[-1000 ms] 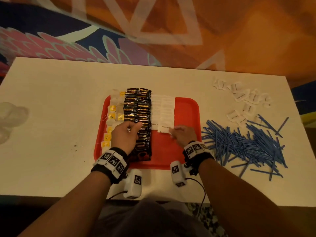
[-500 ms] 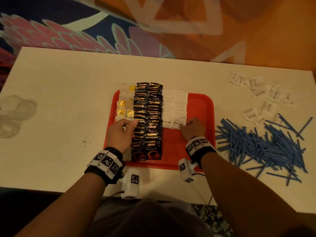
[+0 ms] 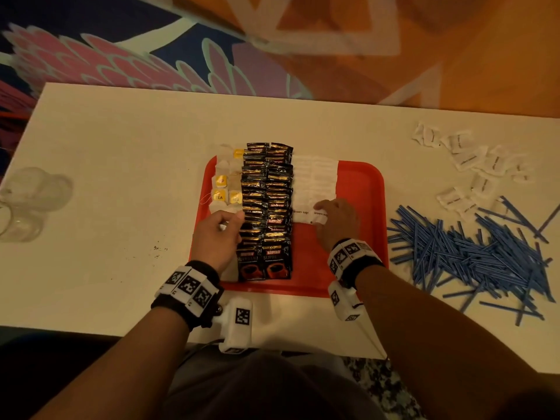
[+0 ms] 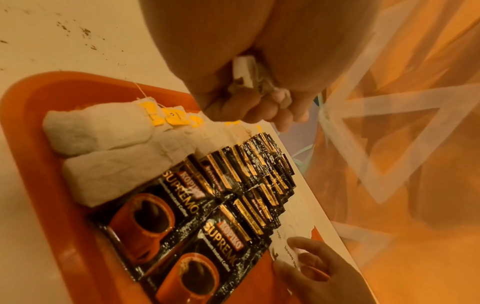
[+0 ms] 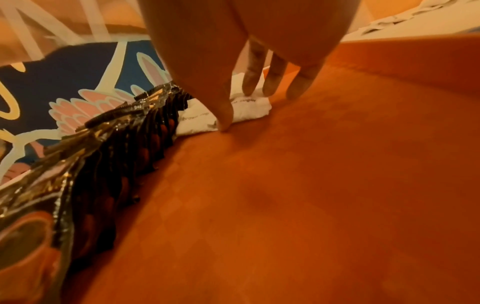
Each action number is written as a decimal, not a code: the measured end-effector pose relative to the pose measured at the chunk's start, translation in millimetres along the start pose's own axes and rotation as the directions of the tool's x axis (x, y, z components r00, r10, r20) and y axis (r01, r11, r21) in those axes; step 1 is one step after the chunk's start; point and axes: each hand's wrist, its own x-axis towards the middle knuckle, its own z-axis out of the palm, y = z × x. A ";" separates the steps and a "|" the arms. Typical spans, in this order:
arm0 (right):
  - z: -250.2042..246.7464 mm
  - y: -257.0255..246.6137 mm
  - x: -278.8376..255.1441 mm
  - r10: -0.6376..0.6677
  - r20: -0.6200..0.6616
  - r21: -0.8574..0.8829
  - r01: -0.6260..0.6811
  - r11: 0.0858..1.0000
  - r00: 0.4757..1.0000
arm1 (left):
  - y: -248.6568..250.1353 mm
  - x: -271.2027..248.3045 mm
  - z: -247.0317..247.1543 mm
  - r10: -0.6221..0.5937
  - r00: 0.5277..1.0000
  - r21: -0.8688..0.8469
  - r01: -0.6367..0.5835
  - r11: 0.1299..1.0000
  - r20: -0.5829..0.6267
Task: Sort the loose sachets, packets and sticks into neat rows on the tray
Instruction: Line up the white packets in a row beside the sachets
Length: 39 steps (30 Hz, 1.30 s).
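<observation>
A red tray (image 3: 357,183) carries tea bags (image 3: 225,183) at the left, two rows of black coffee packets (image 3: 266,207) in the middle and white brown-sugar sachets (image 3: 315,183) beside them. My right hand (image 3: 322,212) presses its straight fingers (image 5: 249,88) on the nearest sachet (image 5: 246,111) of that white row, thumb at its near edge. My left hand (image 3: 230,221) hovers over the tea bags (image 4: 103,131), its fingers curled round a bunch of white sachets (image 4: 246,76). Loose white sachets (image 3: 472,165) and blue sticks (image 3: 472,250) lie on the table to the right.
The white table (image 3: 121,177) has dark crumbs (image 3: 159,248) left of the tray. Clear plastic cups (image 3: 27,204) stand at its left edge. The tray's right part is bare red surface (image 5: 311,185). A patterned carpet lies beyond the table.
The head view has shifted a little. My right hand has slid slightly toward the near end of the white row and now presses the sachet flat. My left hand has hardly moved.
</observation>
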 end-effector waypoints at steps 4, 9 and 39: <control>-7.6 4.9 -9.9 -0.007 -0.024 0.078 0.009 0.997 1.000 | 4.1 -6.7 1.5 -0.041 0.998 -0.048 0.043 0.998 0.047; -29.8 -0.9 -24.9 -0.068 -0.049 0.240 0.078 0.968 0.996 | 21.7 -16.3 18.0 -0.202 0.961 -0.266 0.248 0.931 0.190; -79.8 -7.7 -109.6 -0.083 0.030 0.863 0.016 0.504 0.996 | 56.4 -101.7 69.3 0.144 0.990 -0.271 -0.139 0.953 0.000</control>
